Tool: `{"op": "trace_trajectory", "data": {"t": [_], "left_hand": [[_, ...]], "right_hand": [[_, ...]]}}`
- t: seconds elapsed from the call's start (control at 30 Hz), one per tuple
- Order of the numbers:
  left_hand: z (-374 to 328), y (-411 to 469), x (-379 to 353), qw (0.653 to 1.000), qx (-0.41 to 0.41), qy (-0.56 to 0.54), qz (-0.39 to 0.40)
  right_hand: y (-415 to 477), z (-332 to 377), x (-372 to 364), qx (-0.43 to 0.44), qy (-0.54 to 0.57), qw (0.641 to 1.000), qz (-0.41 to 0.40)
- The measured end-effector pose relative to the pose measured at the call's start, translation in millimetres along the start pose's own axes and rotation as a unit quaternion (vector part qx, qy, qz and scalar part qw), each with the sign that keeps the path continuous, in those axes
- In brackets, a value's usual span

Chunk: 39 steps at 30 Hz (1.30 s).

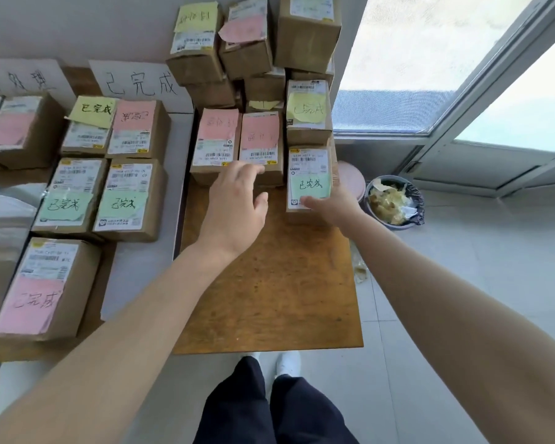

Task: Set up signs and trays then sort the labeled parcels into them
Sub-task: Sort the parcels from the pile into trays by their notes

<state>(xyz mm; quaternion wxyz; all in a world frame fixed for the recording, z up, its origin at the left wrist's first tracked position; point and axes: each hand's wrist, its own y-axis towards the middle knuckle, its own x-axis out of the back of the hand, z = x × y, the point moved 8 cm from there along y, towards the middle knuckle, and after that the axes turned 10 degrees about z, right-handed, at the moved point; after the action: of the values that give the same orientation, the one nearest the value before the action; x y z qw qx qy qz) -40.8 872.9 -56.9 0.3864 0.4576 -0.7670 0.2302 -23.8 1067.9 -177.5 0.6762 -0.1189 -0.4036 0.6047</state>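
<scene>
A white paper sign (141, 83) propped against the wall reads 已完成, and a second sign (20, 78) further left is cut off, its characters only partly legible. On the grey tray (148, 270) below sit five cardboard parcels whose sticky notes say 已完成 – yellow (92, 108), pink (134, 116), two green (65, 205) (124, 203) and a large pink one (29, 304) nearest the camera. On the wooden table (269, 283) to the right, the green-note parcel (310, 179), also marked 已完成, stands at the front right of the unsorted stack. The right hand (334, 205) grips its lower right corner, thumb across the note's bottom edge. The left hand (237, 206) reaches forward with fingers loosely spread, holding nothing, fingertips touching the pink-note parcel (260, 145) – its faint writing is unreadable
</scene>
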Motion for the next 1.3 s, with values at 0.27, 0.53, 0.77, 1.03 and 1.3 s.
{"op": "trace_trajectory", "data": {"t": [0.27, 0.53, 0.77, 1.03, 1.3], "left_hand": [[28, 15, 0, 1.0, 0.026, -0.007, 0.015], [62, 49, -9, 0.994, 0.11, 0.001, 0.015], [122, 77, -4, 0.969, 0.245, -0.012, 0.025], [155, 95, -20, 0.935, 0.309, -0.142, 0.101], [165, 97, -30, 0.883, 0.362, -0.273, 0.123]], "right_hand": [[1, 10, -15, -0.091, 0.168, 0.981, 0.029], [-42, 12, 8, -0.132, 0.154, 0.975, 0.089], [-51, 40, 36, -0.041, 0.149, 0.985, 0.08], [-59, 72, 32, 0.011, 0.16, 0.985, 0.071], [-56, 81, 19, 0.006, 0.179, 0.982, 0.062]]}}
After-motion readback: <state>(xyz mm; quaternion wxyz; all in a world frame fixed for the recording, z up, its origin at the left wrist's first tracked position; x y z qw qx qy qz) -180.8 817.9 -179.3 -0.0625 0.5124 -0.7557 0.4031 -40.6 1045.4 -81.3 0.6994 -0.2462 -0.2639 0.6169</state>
